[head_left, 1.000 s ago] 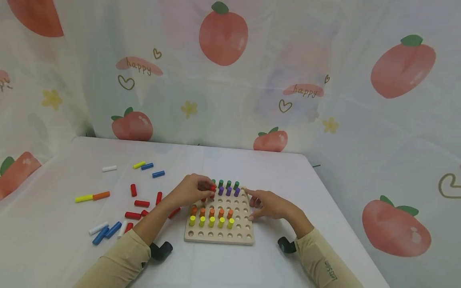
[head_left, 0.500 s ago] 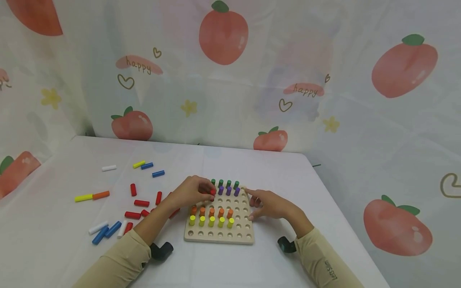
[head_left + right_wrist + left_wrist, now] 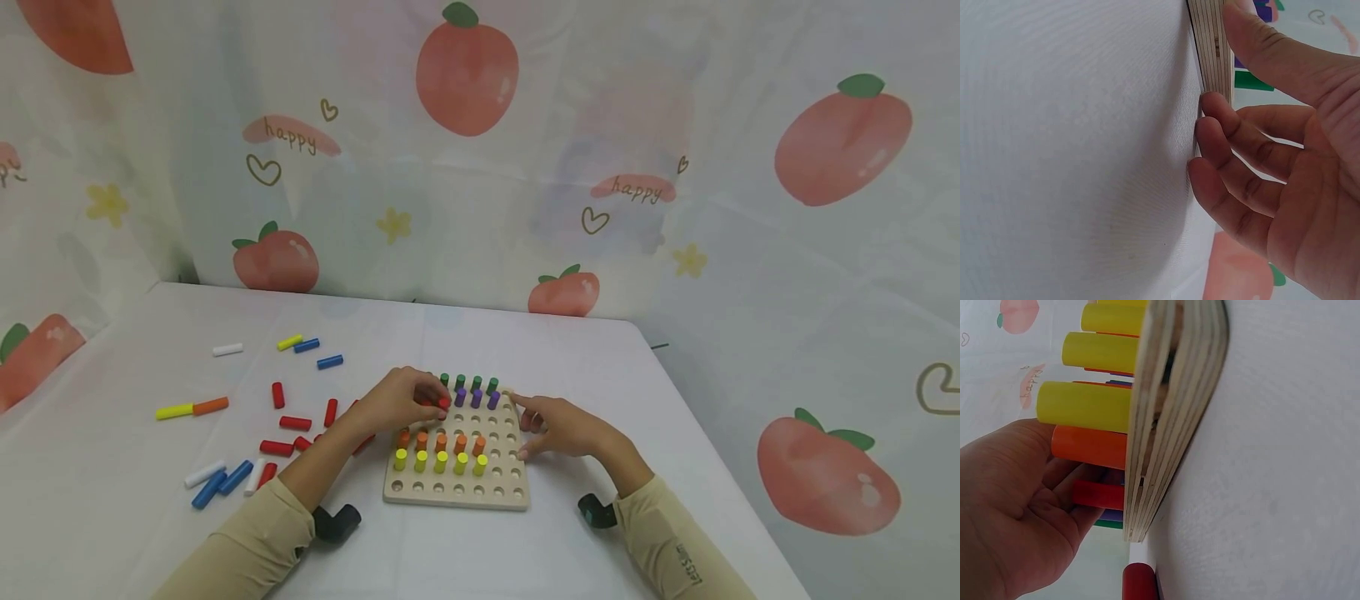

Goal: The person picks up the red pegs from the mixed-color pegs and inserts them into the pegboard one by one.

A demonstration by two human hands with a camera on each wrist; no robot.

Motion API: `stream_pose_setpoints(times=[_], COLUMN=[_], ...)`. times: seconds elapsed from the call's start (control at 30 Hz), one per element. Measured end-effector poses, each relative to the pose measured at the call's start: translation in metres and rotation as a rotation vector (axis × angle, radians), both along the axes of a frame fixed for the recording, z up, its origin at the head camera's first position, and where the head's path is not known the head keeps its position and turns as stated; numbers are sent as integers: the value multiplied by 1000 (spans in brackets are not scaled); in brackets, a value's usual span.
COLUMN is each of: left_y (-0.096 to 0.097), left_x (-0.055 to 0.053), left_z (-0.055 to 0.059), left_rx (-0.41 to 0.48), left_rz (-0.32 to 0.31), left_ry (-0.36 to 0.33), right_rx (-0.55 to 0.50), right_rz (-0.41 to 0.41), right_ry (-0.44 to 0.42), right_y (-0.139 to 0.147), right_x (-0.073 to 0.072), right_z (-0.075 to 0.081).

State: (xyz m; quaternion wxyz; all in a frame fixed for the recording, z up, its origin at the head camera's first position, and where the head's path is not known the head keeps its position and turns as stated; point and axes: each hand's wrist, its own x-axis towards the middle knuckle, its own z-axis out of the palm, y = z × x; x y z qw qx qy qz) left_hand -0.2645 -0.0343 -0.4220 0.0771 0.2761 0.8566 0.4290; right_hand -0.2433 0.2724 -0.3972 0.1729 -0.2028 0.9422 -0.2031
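Note:
A wooden pegboard [image 3: 504, 498] lies on the white table and carries rows of green, purple, orange and yellow pegs. My left hand [image 3: 401, 400] pinches a red peg [image 3: 443, 404] at the board's left side, between the purple and orange rows. In the left wrist view the red peg [image 3: 1099, 495] stands in the board [image 3: 1172, 419] with my fingers [image 3: 1060, 487] around it, beside an orange peg [image 3: 1088, 447]. My right hand [image 3: 561, 427] holds the board's right edge. There the right wrist view shows one digit [image 3: 1260, 44] over the board [image 3: 1213, 50] and curled fingertips [image 3: 1216, 134] against its side.
Loose pegs lie left of the board: several red ones [image 3: 294, 423], blue and white ones [image 3: 225, 479], a yellow and an orange one [image 3: 191, 410], and more at the back [image 3: 307, 344]. A peach-print curtain [image 3: 480, 167] hangs behind the table. The table's right edge [image 3: 712, 467] is near.
My left hand has lowered the red peg a little toward the board. The right hand and the board have not moved.

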Motion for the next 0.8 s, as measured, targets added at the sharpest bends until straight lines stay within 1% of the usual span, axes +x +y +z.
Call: stream_pose_setpoints(times=[0.33, 0.8], left_y=[0, -1], left_x=[0, 0], left_z=[0, 1], left_rx=[2, -6], left_rz=[6, 5], left_ry=[-13, -14], right_rx=[-1, -3], right_rz=[0, 0], right_ry=[-5, -9], right_y=[1, 0], right_x=[0, 0], right_z=[2, -1])
